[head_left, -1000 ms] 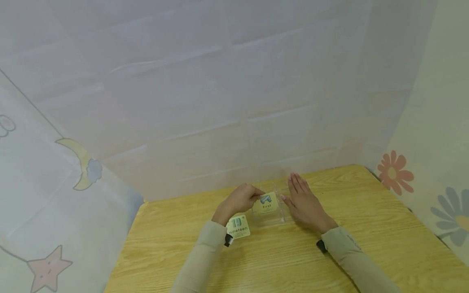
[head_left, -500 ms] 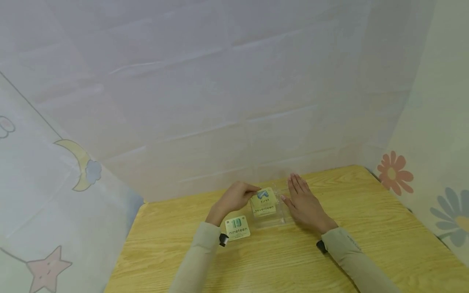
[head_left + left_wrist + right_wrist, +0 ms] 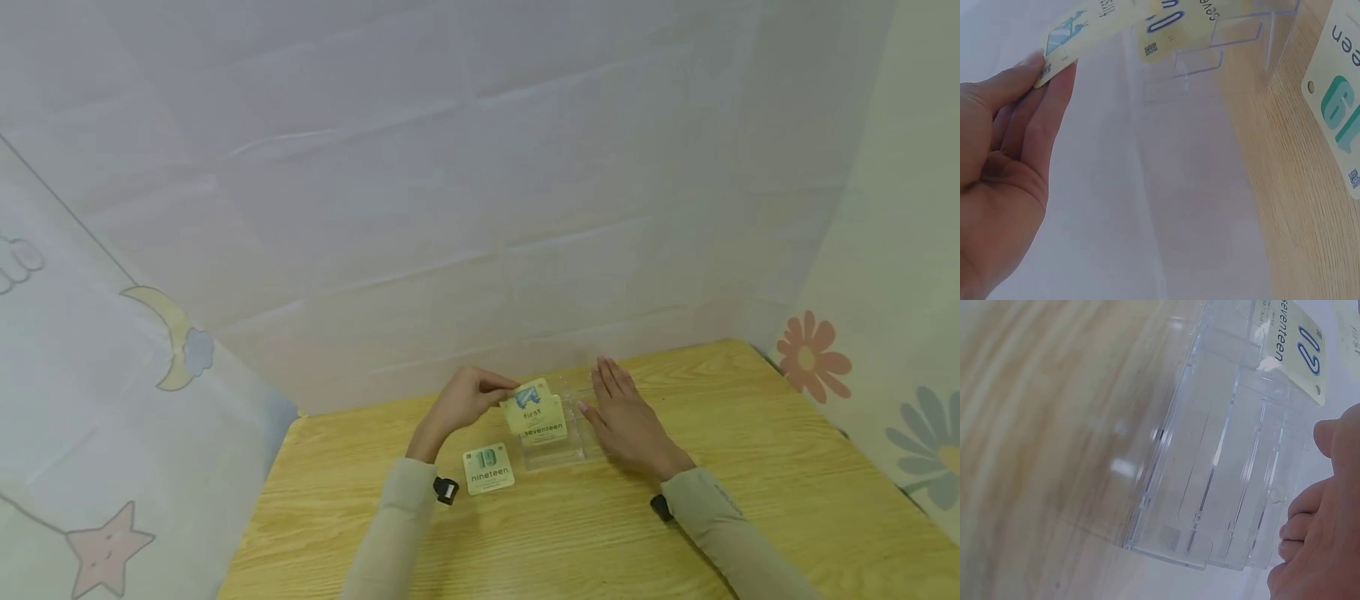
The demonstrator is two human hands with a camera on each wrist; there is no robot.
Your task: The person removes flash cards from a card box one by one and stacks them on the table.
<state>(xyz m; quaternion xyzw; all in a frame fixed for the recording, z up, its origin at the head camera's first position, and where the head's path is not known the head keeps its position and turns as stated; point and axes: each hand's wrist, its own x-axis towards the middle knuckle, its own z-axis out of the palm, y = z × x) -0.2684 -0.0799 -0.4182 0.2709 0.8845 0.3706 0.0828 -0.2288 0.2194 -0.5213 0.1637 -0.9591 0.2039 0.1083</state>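
My left hand pinches a pale yellow card reading "first" between thumb and fingers at its upper left corner. That card is tilted and overlaps a second card reading "seventeen", which leans in a clear plastic stepped card holder. In the right wrist view the steps of the holder show bare, with the "seventeen" card at one end. My right hand lies at the holder's right side, fingers straight and together, its thumb close to the clear wall.
A card reading "nineteen" lies face up on the wooden table, left of the holder and near me. Behind the table hangs a pale cloth backdrop, close to the table's far edge.
My left hand has raised the "first" card and drawn it to the left, uncovering the "seventeen" card behind it. The "nineteen" card now shows whole. My right hand has stayed in place.
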